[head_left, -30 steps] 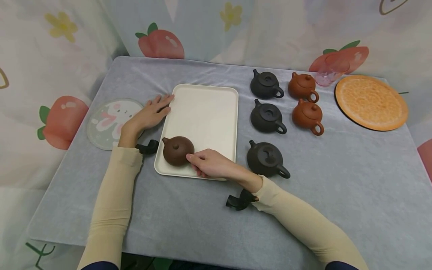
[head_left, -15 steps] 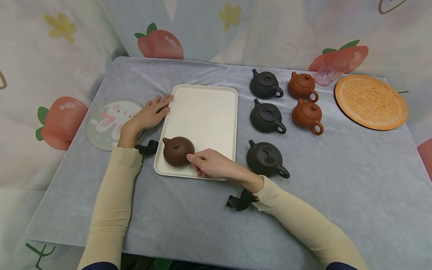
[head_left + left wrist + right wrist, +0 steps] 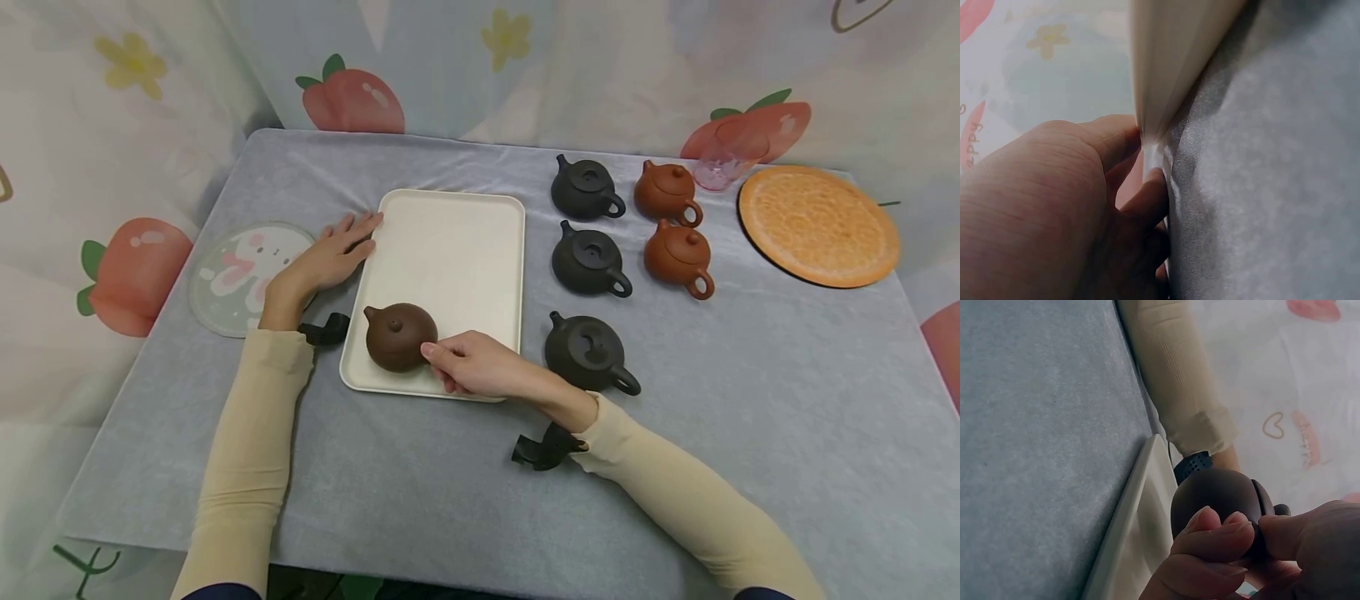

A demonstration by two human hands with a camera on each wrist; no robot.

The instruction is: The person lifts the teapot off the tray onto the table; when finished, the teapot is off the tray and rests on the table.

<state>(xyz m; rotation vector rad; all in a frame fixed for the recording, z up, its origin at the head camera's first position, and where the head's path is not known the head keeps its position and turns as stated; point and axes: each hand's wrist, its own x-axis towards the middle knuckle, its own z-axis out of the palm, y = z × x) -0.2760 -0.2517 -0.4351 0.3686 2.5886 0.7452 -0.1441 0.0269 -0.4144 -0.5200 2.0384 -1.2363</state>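
A dark brown teapot (image 3: 399,340) is over the near left part of a cream rectangular tray (image 3: 450,250). Its spout points to the far left. My right hand (image 3: 476,365) pinches the handle side, thumb on top, and the handle is hidden by the fingers. In the right wrist view, curled fingers lie against the dark body of the teapot (image 3: 1213,494); whether its base touches the tray I cannot tell. My left hand (image 3: 322,262) lies at the tray's far left edge with fingers spread, and in the left wrist view the thumb touches the tray's side (image 3: 1166,69).
Right of the tray, black teapots (image 3: 591,260) stand in a column, with two reddish-brown teapots (image 3: 678,254) beside them. Farther right lie a round orange mat (image 3: 817,225) and a pink clear glass (image 3: 716,171). A round rabbit mat (image 3: 240,275) lies partly under the left arm.
The brown teapot and my right hand have shifted slightly to the right over the tray. My left hand stays at the tray's edge. The head view has drifted a little.
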